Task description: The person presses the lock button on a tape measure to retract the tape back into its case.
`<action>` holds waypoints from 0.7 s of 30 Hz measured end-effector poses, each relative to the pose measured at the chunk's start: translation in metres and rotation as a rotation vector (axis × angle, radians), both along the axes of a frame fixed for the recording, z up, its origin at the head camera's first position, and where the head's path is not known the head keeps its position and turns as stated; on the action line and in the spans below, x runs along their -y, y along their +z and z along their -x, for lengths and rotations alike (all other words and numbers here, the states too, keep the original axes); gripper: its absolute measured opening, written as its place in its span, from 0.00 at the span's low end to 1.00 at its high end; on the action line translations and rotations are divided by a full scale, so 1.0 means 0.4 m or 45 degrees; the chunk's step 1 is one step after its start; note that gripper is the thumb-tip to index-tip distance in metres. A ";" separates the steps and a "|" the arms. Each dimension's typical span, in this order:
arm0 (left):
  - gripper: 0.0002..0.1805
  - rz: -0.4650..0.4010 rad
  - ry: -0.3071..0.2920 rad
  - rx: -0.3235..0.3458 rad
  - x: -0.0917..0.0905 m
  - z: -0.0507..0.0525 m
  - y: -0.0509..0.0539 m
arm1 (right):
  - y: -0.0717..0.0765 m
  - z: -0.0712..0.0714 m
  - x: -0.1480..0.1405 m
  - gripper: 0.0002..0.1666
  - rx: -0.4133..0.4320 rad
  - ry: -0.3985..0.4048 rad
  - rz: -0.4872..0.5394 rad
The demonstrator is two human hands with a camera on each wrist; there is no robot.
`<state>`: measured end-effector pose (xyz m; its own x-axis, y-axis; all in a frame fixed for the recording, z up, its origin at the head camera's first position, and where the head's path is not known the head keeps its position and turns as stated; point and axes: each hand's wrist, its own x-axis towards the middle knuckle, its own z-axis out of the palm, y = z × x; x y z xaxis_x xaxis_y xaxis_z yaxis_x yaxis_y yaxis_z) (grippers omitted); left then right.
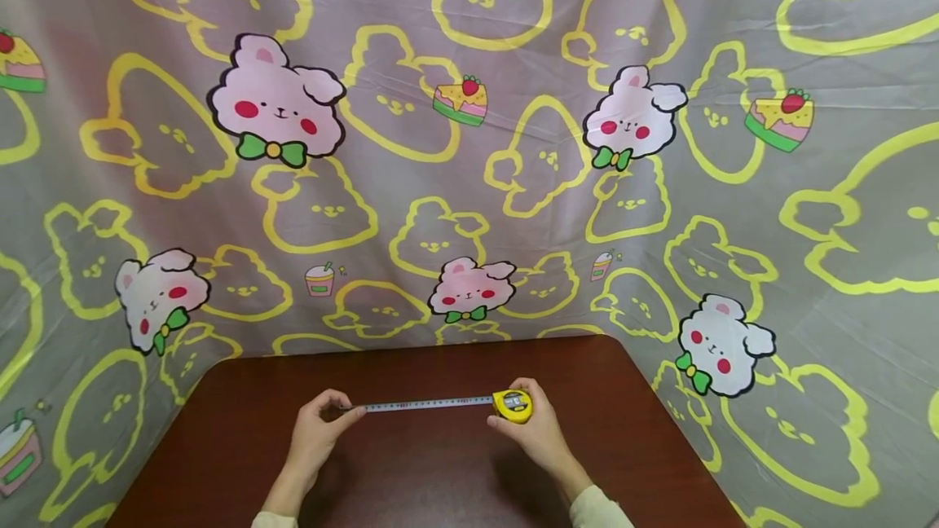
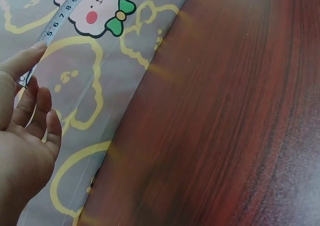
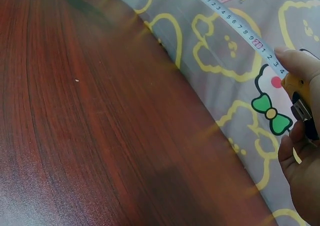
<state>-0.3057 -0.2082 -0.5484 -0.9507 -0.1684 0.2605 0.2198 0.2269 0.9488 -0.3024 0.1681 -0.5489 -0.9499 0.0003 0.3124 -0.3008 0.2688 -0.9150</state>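
1 tape (image 1: 433, 405) is held straight by opposed grips: left hand (image 1: 315, 434) on tip (image 2: 25, 79), 9 o'clock; right hand (image 1: 543, 434) on case (image 1: 511, 407), 3 o'clock.

1. On my head feed the light is soft and fairly dim, apparently from overhead; the printed curtain (image 1: 469, 173) looks grey, with a pinkish cast toward 10 o'clock.
2. I see soft-edged shadows on the wooden table (image 1: 411, 455): near 7 o'clock by the left hand (image 1: 315, 434), between 5 and 6 below the right hand (image 1: 541, 429).
3. Grainy, whitish glare washes the wood at 4 o'clock on my left-wrist feed, 8 o'clock on my right-wrist one.
4. Numerals on the measuring-tape blade (image 1: 433, 405) look legible from my wrist cameras, tiny from the head.
5. Curtain prints look stretched toward 3 o'clock.
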 end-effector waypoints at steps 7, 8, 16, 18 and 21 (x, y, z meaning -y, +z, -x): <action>0.15 -0.021 -0.020 -0.054 -0.015 0.011 -0.003 | -0.001 0.006 0.011 0.37 0.010 -0.011 -0.045; 0.15 -0.021 -0.021 -0.055 -0.018 0.012 -0.003 | -0.001 0.006 0.013 0.36 0.010 -0.010 -0.045; 0.16 -0.014 -0.042 -0.034 -0.039 0.016 -0.003 | 0.000 0.007 0.024 0.37 0.008 -0.005 -0.056; 0.16 -0.023 -0.054 -0.032 -0.045 0.017 -0.003 | -0.001 0.006 0.028 0.37 -0.006 -0.006 -0.048; 0.16 -0.028 -0.066 -0.025 -0.054 0.019 -0.003 | -0.002 0.004 0.035 0.37 -0.020 -0.012 -0.040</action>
